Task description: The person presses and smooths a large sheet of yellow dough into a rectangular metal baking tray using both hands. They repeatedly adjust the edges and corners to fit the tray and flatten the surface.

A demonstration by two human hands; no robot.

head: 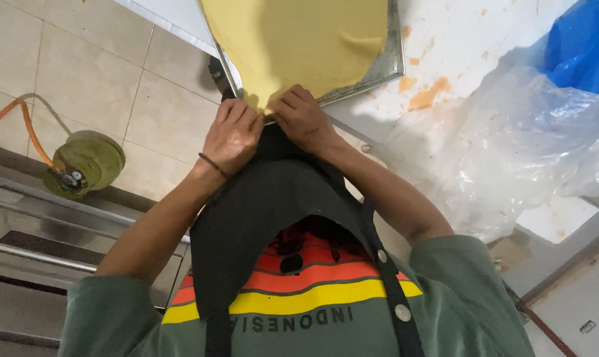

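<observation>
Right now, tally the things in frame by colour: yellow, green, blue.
Yellow: 1, dough sheet on the metal tray, pinched by left hand and right hand
Green: 1, gas cylinder
Blue: 1, plastic bag
Total: 3

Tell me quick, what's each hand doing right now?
Left hand: closed, pinching the edge of the yellow dough sheet.
Right hand: closed on the same edge.

Bright, even indoor light; soft shadows under the arms (slight edge distortion); sharp focus
</observation>
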